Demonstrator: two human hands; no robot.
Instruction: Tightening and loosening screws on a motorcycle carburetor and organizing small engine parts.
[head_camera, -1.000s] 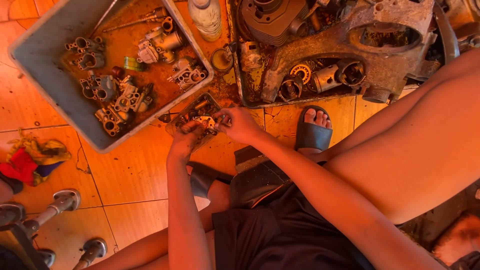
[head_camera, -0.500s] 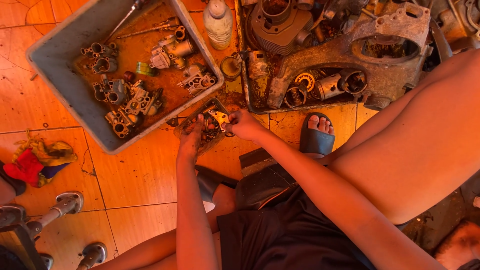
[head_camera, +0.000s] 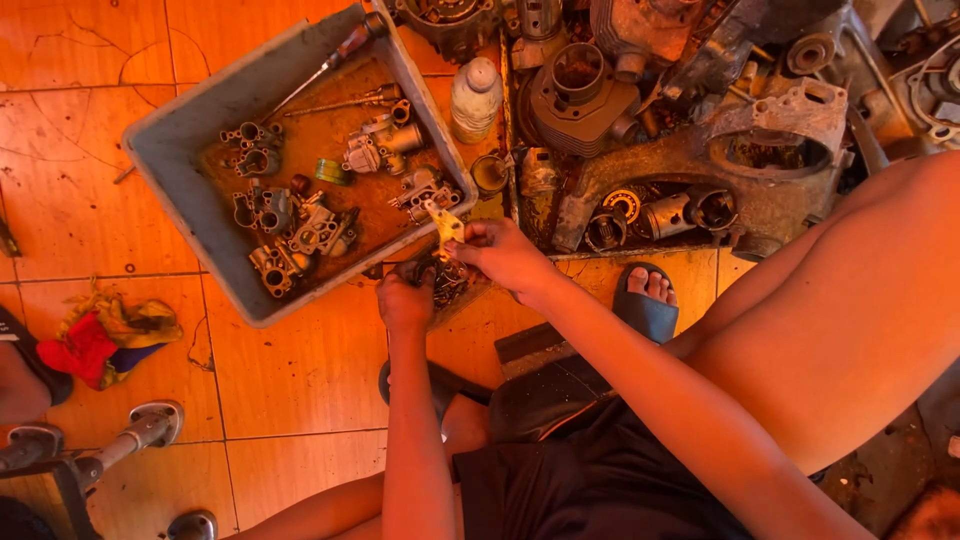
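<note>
- Grimy metal fills your left hand (head_camera: 405, 300): its fingers are wrapped around a small carburettor body (head_camera: 445, 280), held just off the lower corner of the grey tray (head_camera: 180, 170).
- Your right hand (head_camera: 505, 255) pinches a thin pale gasket-like piece (head_camera: 443, 222) between thumb and fingertips, lifted just above the body, against the tray's rim.
- That pale piece looks flimsy; in my judgement, pulling it at an angle could tear it.
- Oily fingers could let the body slip onto the orange floor tiles (head_camera: 300, 370), and small parts could roll off toward the engine casing (head_camera: 760, 170).
- The white bottle (head_camera: 474, 98) stands close behind your hands; a wide elbow swing could knock it over.
- Compared with half a second ago, your hands sit nearer the tray's corner, and the pale piece now shows raised clear of the body.
</note>
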